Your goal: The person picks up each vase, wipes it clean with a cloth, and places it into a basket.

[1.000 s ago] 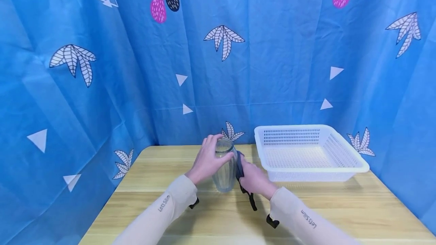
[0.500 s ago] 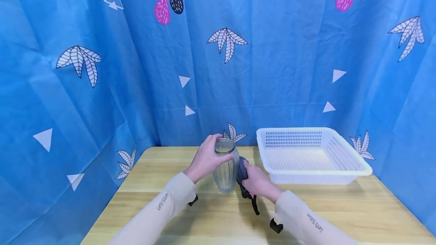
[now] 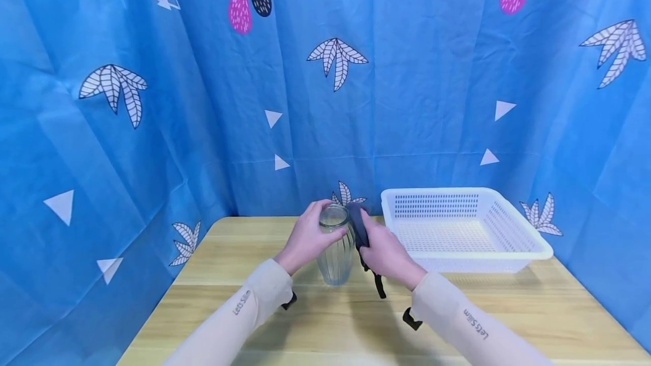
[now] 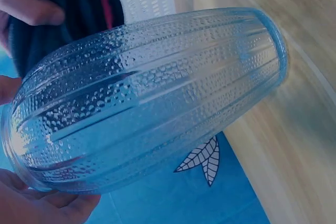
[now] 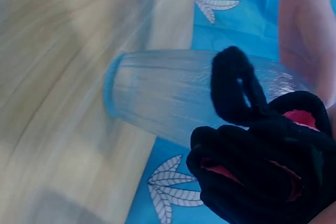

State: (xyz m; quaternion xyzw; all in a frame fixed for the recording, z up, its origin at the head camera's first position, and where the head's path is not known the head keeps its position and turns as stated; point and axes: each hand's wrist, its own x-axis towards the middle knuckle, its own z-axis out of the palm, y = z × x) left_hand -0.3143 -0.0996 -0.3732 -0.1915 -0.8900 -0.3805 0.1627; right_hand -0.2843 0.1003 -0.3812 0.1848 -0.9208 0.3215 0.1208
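A clear ribbed glass vase [image 3: 335,261] stands upright on the table in the head view. My left hand [image 3: 305,242] grips it near the rim, thumb in front and fingers behind. The left wrist view shows the dimpled glass of the vase [image 4: 152,98] up close. On the vase's right side, my right hand [image 3: 385,246] holds a dark folded cloth item [image 3: 358,225] close against the glass. Red-pink lining shows between the folds of this cloth item [image 5: 252,169] in the right wrist view, and a black loop sticks out. Its exact kind I cannot tell.
A white perforated plastic basket [image 3: 468,256] sits to the right on the wooden table [image 3: 203,309]. Behind the table hangs a blue patterned curtain [image 3: 432,72]. Black straps [image 3: 412,318] show under both cuffs.
My right hand with the dark cloth item dips slightly along the vase's right side, then rises to near the rim. The left hand keeps its grip and the vase stays in place.
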